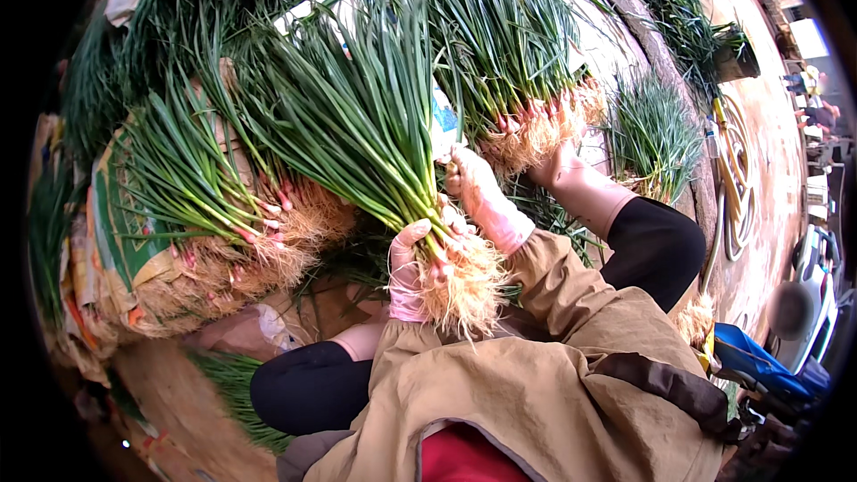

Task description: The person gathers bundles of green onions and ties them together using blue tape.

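Observation:
A large bunch of spring onions [384, 134] stands in front of me, green leaves fanned upward and pale roots hanging down. My left hand [409, 272], in a pale pink glove, is wrapped round its lower stalks just above the roots. Close to the bunch's right side, my right hand [482, 195], gloved too, has its fingers curled closed; what they hold, if anything, is hidden. A bit of white and blue packaging [444, 120] shows just beyond those fingers. Left of the held bunch, more spring onions [201, 174] lie with roots toward me.
Another pile of spring onions [509, 54] lies beyond my right hand, and a smaller clump [656, 129] farther right. A green and white sack [129, 214] is under the left pile. A coiled yellowish hose [739, 178] and a blue item [759, 359] are at the right.

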Tool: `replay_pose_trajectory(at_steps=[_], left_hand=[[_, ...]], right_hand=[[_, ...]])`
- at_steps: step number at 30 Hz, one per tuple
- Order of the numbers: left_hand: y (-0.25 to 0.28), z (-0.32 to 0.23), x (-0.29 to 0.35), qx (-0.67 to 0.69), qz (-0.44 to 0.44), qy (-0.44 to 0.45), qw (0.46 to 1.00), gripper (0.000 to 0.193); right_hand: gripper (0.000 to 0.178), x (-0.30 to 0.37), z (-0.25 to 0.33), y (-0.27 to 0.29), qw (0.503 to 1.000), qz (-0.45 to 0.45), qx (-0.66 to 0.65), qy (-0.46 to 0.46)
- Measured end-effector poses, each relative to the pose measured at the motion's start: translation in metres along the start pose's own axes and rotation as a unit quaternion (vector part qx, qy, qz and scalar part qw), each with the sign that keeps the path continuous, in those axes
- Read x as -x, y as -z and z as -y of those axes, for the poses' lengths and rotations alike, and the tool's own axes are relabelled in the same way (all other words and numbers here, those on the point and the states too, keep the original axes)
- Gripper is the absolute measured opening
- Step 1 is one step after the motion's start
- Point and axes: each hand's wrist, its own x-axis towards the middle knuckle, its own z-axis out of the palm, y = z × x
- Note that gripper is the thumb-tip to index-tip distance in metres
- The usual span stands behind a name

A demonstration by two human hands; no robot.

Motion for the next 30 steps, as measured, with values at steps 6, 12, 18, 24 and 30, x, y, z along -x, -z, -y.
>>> replay_pose_trajectory(at_steps=[6,12,18,24,30], left_hand=[[0.018,-0.018,0.01,0.045,0.046,-0.05,0.997,0.071],[0.0,0.0,-0.006,0.04,0.027,-0.011,0.999,0.055],[-0.015,-0.015,0.001,-0.026,-0.086,0.009,0.996,0.051],[0.017,-0.021,0.002,-0.156,-0.145,0.085,0.973,0.033],[0.001,-0.008,-0.002,0.01,-0.054,0.015,0.998,0.056]], right_hand=[[0.05,0.038,0.097,-0.017,0.472,0.118,0.874,0.023],[0.037,-0.062,0.21,0.064,0.707,-0.187,0.639,0.238],[0.025,0.037,0.13,-0.016,0.854,0.042,0.505,0.114],[0.024,0.089,0.037,-0.018,0.743,0.112,0.6,0.274],[0.047,-0.004,0.052,0.068,0.457,0.194,0.868,-0.025]])
